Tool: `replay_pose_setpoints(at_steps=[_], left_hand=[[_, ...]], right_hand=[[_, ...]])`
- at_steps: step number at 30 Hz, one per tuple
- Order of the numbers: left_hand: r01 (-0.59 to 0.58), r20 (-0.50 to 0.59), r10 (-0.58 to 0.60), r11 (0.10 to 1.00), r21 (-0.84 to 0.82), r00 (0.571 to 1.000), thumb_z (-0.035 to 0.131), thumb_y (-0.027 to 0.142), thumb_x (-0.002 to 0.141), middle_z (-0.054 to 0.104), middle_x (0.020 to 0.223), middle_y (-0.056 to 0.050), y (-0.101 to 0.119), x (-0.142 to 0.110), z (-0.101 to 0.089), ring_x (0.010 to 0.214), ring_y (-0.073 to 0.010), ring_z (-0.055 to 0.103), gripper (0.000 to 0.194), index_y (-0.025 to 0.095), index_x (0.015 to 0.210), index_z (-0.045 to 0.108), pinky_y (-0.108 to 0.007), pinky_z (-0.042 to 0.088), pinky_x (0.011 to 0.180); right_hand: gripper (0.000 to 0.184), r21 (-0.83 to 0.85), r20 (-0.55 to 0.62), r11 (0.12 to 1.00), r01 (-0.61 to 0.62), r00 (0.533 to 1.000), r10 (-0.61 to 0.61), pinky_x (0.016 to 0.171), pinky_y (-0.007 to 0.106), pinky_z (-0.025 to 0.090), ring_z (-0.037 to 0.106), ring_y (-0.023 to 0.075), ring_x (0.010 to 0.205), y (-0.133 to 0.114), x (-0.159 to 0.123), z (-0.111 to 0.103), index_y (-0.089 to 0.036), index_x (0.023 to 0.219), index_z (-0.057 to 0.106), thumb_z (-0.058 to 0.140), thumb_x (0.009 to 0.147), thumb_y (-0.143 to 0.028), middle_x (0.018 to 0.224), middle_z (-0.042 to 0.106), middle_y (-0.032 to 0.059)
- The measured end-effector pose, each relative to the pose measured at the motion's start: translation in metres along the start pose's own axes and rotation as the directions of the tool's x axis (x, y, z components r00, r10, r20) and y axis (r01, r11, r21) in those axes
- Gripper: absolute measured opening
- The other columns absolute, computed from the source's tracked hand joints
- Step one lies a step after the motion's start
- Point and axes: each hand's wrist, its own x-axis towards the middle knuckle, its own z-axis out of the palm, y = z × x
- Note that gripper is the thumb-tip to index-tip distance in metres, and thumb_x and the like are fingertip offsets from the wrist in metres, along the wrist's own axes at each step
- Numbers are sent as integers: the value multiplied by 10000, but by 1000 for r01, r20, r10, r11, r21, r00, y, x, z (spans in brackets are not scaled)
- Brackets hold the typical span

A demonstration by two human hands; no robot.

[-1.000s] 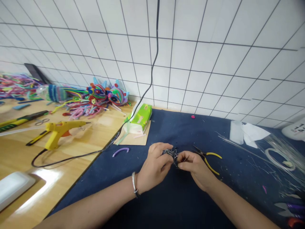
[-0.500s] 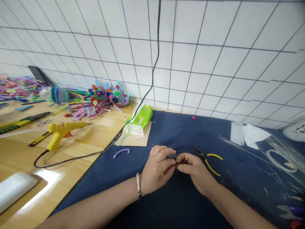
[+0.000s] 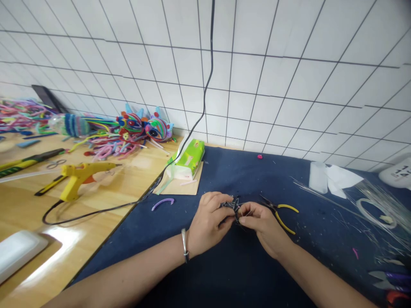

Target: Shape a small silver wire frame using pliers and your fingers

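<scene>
Both hands meet over the dark blue cloth point(image 3: 244, 273) and pinch a small tangle of thin silvery wire point(image 3: 231, 205). My left hand point(image 3: 208, 222), with a metal bangle on its wrist, closes thumb and fingers on the tangle's left side. My right hand point(image 3: 261, 224) pinches its right side with curled fingers. Just behind my right hand lie yellow-handled pliers point(image 3: 282, 212) on the cloth.
A green tissue pack point(image 3: 189, 160) sits on a card at the cloth's far left corner, a purple curved piece point(image 3: 162, 202) beside it. On the wooden table are a yellow glue gun point(image 3: 78, 175), its black cable point(image 3: 105, 209) and colourful pipe-cleaner figures point(image 3: 141, 128). Clear plastic strands point(image 3: 375, 201) lie at right.
Both hands keep working the wire tangle in the same spot; the fingers shifted slightly on it. The view bobbed a little.
</scene>
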Motion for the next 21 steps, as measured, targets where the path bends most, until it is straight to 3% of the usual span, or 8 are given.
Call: replay_pose_setpoints(at_steps=[15, 18, 21], left_hand=[[-54, -5, 55, 998, 43, 998, 557, 91, 757, 575, 1043, -64, 0, 0, 1, 994, -218, 482, 166, 194, 879, 602, -415, 384, 860], [-80, -30, 81, 996, 35, 996, 557, 79, 756, 576, 1028, -66, -1, 0, -2, 975, -210, 489, 179, 195, 887, 598, -405, 392, 851], [-105, -37, 106, 994, 41, 994, 549, 66, 758, 574, 1012, -64, -4, 1, -6, 968, -209, 488, 203, 204, 898, 597, -405, 391, 849]], right_hand=[[91, -30, 42, 999, -20, 999, 22, 673, 237, 352, 438, 90, 682, -1, 0, 0, -170, 780, 557, 610, 707, -155, 724, 500, -33], [79, -162, 21, 987, 18, 1000, -15, 655, 239, 370, 457, 97, 679, -1, 0, 0, -176, 797, 558, 595, 728, -190, 736, 519, -26], [96, -381, -18, 920, 86, 995, -100, 645, 250, 392, 480, 113, 683, -3, -1, 1, -180, 807, 558, 598, 726, -215, 743, 536, -17]])
